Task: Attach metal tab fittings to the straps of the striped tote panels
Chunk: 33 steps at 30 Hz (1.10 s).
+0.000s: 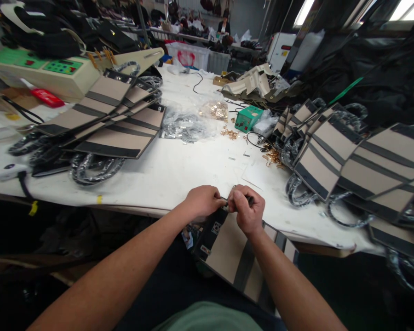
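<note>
A beige and dark striped bag panel point(224, 250) lies tilted across the lap, its upper end at the table's front edge. My left hand point(206, 200) pinches the dark upper corner of this panel with thumb and forefinger. Right beside it, my right hand point(246, 207) is closed around a small dark object, perhaps a tool, whose end shows near the fingers. The fingertips of both hands nearly meet at the corner. What lies between them is too small to make out.
White table point(179, 170). Stacked striped panels with wrapped handles stand left point(113, 133) and right point(334, 151). Beyond are a green box point(248, 118) with a cable, loose brass pieces point(229, 133), plastic bags of metal parts point(186, 126) and a beige machine point(55, 69). A person point(224, 26) sits far back.
</note>
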{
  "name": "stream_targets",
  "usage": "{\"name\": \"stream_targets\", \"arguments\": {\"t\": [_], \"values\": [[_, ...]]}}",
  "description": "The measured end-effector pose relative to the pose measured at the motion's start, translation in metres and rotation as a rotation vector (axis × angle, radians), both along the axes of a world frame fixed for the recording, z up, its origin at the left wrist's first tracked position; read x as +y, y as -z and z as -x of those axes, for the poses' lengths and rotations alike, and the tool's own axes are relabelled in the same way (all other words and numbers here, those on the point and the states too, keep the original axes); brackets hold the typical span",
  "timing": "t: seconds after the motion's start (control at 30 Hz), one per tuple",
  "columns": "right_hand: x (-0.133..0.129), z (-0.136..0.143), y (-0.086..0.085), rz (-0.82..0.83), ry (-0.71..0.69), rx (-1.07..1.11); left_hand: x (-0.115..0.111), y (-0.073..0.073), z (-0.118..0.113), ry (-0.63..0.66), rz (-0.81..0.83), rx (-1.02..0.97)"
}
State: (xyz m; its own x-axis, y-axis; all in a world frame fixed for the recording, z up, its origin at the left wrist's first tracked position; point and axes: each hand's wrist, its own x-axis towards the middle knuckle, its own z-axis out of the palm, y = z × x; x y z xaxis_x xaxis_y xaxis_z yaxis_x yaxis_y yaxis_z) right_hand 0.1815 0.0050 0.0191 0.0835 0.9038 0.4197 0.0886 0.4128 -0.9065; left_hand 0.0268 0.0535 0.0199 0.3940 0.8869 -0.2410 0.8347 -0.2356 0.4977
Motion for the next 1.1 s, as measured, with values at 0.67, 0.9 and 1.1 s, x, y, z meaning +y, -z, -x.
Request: {"name": "stream_targets", "arguments": {"t": [0.67, 0.9, 1.1], "values": [[0.004, -0.005, -0.003, 0.101, 0.044, 0.424, 0.019, 0.002, -0.017, -0.010, 0.087, 0.107], [0.017, 0.000, -0.009, 0.135, -0.023, 0.443, 0.009, 0.009, -0.011, -0.046, 0.058, 0.062], [0.016, -0.001, -0.030, 0.119, -0.067, 0.305, 0.011, 0.012, -0.010, -0.044, 0.061, 0.028]]}}
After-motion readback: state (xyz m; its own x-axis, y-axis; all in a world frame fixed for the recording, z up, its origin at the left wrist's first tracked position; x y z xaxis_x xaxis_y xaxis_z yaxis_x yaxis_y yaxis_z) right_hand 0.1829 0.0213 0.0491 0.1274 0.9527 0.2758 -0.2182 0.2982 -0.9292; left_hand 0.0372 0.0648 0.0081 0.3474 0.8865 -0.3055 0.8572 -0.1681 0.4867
